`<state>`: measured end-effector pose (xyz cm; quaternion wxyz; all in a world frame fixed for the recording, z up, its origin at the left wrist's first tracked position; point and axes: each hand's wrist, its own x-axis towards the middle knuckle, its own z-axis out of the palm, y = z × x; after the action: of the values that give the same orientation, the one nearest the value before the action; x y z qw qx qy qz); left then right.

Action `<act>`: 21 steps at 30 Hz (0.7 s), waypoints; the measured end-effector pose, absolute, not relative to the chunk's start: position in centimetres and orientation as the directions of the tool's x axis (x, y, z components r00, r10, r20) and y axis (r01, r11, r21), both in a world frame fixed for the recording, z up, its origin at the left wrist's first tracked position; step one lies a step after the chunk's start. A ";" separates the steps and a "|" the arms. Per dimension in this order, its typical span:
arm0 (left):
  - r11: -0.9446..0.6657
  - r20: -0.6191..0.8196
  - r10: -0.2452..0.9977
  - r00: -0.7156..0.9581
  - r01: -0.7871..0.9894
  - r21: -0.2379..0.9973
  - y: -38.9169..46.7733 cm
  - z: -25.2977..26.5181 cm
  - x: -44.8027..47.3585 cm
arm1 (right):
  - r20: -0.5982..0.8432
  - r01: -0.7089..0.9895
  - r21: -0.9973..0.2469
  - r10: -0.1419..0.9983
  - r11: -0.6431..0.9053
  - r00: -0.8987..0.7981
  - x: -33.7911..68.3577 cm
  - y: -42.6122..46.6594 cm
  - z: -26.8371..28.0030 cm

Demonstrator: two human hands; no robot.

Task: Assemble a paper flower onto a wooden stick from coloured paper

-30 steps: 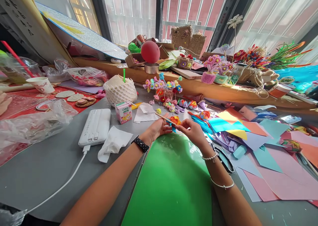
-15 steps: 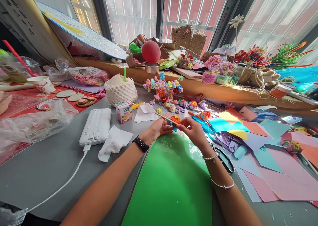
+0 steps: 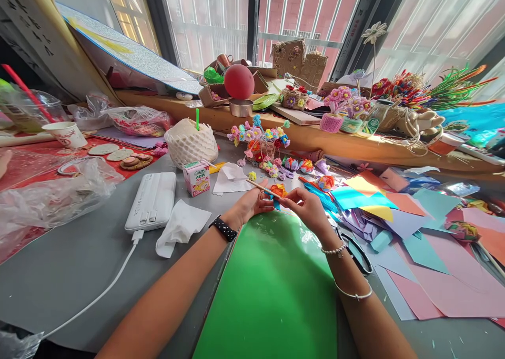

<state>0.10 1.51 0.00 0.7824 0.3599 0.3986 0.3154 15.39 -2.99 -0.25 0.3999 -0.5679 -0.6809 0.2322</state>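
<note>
Over the far end of a green board, my two hands meet around a small piece of blue and orange paper. My left hand is closed, its fingertips at the blue part of the paper. Between the thumb and fingers of my right hand is one end of a thin wooden stick. The stick slants up to the left, across the left thumb. Fingers partly hide the paper, so its full shape does not show. Scissors lie beside my right wrist, partly behind it.
Coloured paper sheets spread over the right. To the left are a white power bank with a cable, a crumpled tissue, a small drink carton and a coconut. A basket of crocheted flowers stands beyond my hands.
My hands, the stick and the paper keep nearly the same place. At the far left edge, another person's hand has drawn back toward the left.
</note>
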 end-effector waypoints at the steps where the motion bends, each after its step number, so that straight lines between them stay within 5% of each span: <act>1: 0.539 -0.394 0.781 0.484 -0.204 0.817 1.5 0.0 0.1 | 0.274 0.589 -0.771 0.961 0.241 -0.034 15.4 -3.0 -0.2; 21: 0.533 -0.394 0.787 0.475 -0.202 0.822 1.6 -0.2 0.1 | 0.246 0.620 -0.754 0.968 0.216 -0.037 15.3 -3.1 0.0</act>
<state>0.09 1.58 -0.23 0.7777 0.3640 0.4019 0.3180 15.32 -3.09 0.01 0.3773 -0.5822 -0.6823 0.2307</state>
